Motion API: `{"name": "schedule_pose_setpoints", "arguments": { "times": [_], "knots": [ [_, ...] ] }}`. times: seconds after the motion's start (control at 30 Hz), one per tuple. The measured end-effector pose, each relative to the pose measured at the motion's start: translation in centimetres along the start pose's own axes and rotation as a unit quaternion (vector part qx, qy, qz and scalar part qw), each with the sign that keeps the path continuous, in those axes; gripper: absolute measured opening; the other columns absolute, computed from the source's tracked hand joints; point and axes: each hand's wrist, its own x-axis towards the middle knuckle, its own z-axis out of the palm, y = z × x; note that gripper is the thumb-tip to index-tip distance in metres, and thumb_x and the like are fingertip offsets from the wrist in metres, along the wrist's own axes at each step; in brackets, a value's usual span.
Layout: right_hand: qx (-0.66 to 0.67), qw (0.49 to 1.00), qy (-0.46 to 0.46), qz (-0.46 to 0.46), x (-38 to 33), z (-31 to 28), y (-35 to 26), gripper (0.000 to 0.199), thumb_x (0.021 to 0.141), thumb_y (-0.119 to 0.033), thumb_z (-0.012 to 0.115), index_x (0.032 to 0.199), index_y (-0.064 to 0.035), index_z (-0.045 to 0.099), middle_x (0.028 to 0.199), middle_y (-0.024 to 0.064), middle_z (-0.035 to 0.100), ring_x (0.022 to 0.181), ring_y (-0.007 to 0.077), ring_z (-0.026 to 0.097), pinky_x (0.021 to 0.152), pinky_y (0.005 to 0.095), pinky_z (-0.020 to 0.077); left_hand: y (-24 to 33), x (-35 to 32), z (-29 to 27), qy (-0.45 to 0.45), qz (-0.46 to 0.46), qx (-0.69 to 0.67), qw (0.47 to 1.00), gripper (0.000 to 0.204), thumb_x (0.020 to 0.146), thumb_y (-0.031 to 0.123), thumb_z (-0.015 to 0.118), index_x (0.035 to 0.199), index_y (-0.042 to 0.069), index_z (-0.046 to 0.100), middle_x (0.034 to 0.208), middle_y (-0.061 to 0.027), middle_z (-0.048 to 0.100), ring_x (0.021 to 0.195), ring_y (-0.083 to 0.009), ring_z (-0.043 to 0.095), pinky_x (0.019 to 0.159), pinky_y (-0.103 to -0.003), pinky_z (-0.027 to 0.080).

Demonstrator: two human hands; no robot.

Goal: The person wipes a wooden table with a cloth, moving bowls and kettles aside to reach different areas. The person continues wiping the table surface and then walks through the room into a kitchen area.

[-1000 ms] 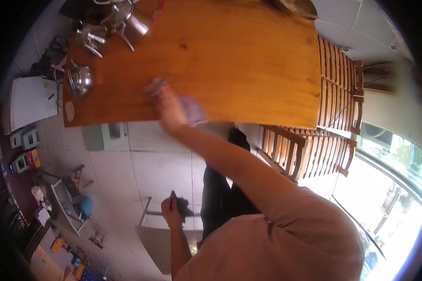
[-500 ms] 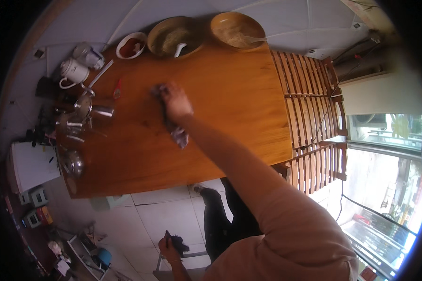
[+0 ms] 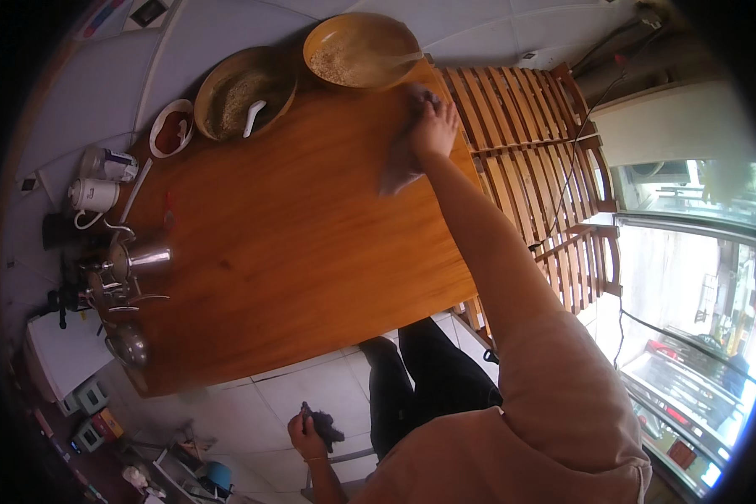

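Observation:
My right hand (image 3: 434, 134) presses a greyish-purple cloth (image 3: 399, 168) onto the wooden table (image 3: 286, 252), near its far right edge. The cloth trails down beside the wrist and is blurred. Just beyond that hand stands a large yellow-brown bowl (image 3: 336, 63) with grainy bits in it. My left hand (image 3: 304, 433) hangs low in front of the table, away from its edge, with its fingers closed on a dark, crumpled cloth (image 3: 326, 427).
Along the table's back stand a bowl with a white spoon (image 3: 254, 118) and a small bowl of red sauce (image 3: 172, 130). A white mug (image 3: 97, 195), a jar (image 3: 109, 164) and metal pots (image 3: 143, 260) crowd the left end. A slatted wooden bench (image 3: 512, 109) adjoins the right side.
My right hand has swept the cloth from the table's left-middle across to its far right edge. The view has shifted, while my left hand still holds the dark cloth low down.

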Motion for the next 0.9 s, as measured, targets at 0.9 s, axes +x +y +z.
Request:
{"name": "schedule_pose_setpoints", "arguments": {
  "times": [0.9],
  "knots": [
    [0.159, 0.981, -0.033, -0.107, 1.5, -3.0, 2.2, 0.043, 0.089, -0.006, 0.045, 0.129, -0.0061, 0.059, 0.144, 0.0156, 0.048, 0.138, 0.0344, 0.039, 0.115, 0.0416, 0.0326, 10.1, 1.5, 0.1, -0.073, 0.014, 0.056, 0.996, 0.028, 0.086, 0.005, 0.065, 0.114, 0.002, 0.068, 0.11, -0.0146, 0.061, 0.101, -0.0298, 0.06, 0.089, -0.038, 0.049]
  ]
}}
